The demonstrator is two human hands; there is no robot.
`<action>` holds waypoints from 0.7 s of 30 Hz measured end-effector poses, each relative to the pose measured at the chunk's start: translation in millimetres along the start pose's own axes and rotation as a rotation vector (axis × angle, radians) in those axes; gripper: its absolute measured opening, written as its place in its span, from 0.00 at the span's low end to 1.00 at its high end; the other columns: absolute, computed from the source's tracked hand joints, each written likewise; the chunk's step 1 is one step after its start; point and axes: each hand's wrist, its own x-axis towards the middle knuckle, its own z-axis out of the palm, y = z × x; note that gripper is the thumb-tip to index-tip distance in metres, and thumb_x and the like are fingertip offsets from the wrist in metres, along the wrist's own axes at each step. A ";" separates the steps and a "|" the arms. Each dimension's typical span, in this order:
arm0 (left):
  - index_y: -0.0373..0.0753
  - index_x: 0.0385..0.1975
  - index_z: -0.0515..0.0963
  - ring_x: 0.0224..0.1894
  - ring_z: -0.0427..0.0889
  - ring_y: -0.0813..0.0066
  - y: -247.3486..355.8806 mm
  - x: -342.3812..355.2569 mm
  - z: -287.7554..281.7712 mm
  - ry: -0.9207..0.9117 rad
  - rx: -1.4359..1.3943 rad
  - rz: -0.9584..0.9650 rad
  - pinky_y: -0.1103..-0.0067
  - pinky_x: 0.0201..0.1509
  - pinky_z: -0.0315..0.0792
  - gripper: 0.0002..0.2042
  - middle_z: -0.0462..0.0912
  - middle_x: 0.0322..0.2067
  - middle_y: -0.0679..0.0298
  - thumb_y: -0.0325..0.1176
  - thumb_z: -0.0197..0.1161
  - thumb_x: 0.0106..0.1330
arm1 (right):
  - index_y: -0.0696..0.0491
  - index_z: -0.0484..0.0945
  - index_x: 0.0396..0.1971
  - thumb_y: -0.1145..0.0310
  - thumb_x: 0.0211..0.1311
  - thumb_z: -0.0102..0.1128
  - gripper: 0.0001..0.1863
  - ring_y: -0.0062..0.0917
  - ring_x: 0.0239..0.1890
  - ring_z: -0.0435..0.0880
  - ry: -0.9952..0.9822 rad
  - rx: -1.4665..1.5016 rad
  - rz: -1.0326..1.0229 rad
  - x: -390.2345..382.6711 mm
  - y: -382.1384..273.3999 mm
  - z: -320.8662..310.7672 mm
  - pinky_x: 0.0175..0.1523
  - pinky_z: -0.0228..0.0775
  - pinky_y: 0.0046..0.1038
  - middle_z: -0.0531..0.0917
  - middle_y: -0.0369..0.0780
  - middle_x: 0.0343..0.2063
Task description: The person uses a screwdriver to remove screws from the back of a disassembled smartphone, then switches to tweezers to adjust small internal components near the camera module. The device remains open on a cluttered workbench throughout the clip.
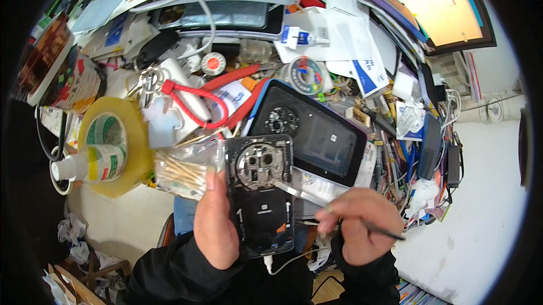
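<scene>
My left hand (216,228) is closed around the left edge of a smartphone with its back off (261,214). The phone's camera module and black battery lie exposed, and a white cable (268,265) is plugged into its bottom end. In my right hand (362,223) is a slim tool (305,194), silvery toward the tip and dark at the other end. Its tip meets the phone just below the camera module. Whether it has one blade or two arms I cannot tell. A detached phone back cover or housing (322,141) lies behind the phone.
Left of the phone are a bag of cotton swabs (184,172), a big roll of clear tape (144,152) and a white-capped bottle (93,162). Red-handled pliers (195,101), a solder spool (305,75) and papers crowd the table behind. A lit screen (435,0) stands far right.
</scene>
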 end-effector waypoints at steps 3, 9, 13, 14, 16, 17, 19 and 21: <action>0.29 0.63 0.69 0.47 0.87 0.57 6.4 -0.4 -7.6 -0.135 0.103 -0.043 0.66 0.54 0.81 0.36 0.84 0.47 0.45 0.59 0.30 0.81 | 0.61 0.87 0.42 0.83 0.56 0.70 0.12 0.31 0.28 0.87 -0.106 -0.039 -0.087 0.5 -0.2 7.2 0.32 0.76 0.24 0.88 0.45 0.30; 0.27 0.62 0.70 0.47 0.87 0.59 9.5 -7.1 -6.1 -0.099 0.087 -0.056 0.68 0.55 0.80 0.29 0.84 0.48 0.47 0.49 0.34 0.83 | 0.60 0.87 0.43 0.80 0.57 0.72 0.13 0.30 0.27 0.87 -0.138 -0.081 -0.117 4.3 2.4 14.1 0.32 0.77 0.25 0.88 0.44 0.32; 0.27 0.61 0.71 0.46 0.87 0.59 10.7 -7.1 -2.5 -0.076 0.067 -0.042 0.68 0.54 0.81 0.27 0.85 0.47 0.47 0.45 0.36 0.83 | 0.60 0.87 0.44 0.80 0.58 0.72 0.13 0.30 0.28 0.87 -0.137 -0.104 -0.109 4.0 0.2 14.7 0.32 0.77 0.25 0.88 0.44 0.33; 0.27 0.61 0.72 0.46 0.87 0.59 11.0 -7.5 -2.2 -0.076 -0.014 -0.071 0.68 0.54 0.81 0.26 0.85 0.47 0.47 0.44 0.36 0.83 | 0.60 0.87 0.44 0.80 0.58 0.72 0.13 0.30 0.28 0.87 -0.132 -0.104 -0.101 3.9 0.2 15.0 0.33 0.77 0.25 0.88 0.44 0.33; 0.27 0.60 0.72 0.46 0.87 0.59 12.0 -8.0 -2.9 -0.060 0.085 -0.052 0.68 0.53 0.81 0.26 0.85 0.47 0.46 0.44 0.37 0.83 | 0.60 0.87 0.44 0.79 0.59 0.72 0.13 0.30 0.28 0.87 -0.135 -0.101 -0.106 3.9 1.0 16.1 0.33 0.77 0.25 0.88 0.44 0.33; 0.27 0.60 0.73 0.46 0.87 0.59 12.0 -8.2 -3.2 -0.069 0.020 -0.059 0.68 0.53 0.81 0.25 0.85 0.47 0.46 0.44 0.37 0.83 | 0.60 0.87 0.44 0.79 0.59 0.72 0.13 0.31 0.28 0.87 -0.133 -0.102 -0.099 4.0 1.4 16.6 0.33 0.77 0.25 0.88 0.44 0.33; 0.27 0.61 0.72 0.46 0.87 0.59 10.2 -7.3 -3.8 -0.054 0.127 -0.044 0.68 0.53 0.81 0.27 0.85 0.47 0.46 0.46 0.36 0.82 | 0.60 0.87 0.44 0.79 0.59 0.72 0.12 0.31 0.28 0.87 -0.141 -0.096 -0.104 4.3 2.2 17.0 0.33 0.77 0.25 0.88 0.44 0.33; 0.28 0.61 0.72 0.45 0.87 0.58 8.3 -5.3 -5.5 -0.082 0.078 -0.067 0.67 0.53 0.81 0.29 0.85 0.47 0.45 0.48 0.35 0.82 | 0.60 0.87 0.44 0.78 0.60 0.72 0.12 0.31 0.29 0.87 -0.142 -0.114 -0.112 4.4 2.9 17.0 0.34 0.77 0.25 0.88 0.45 0.33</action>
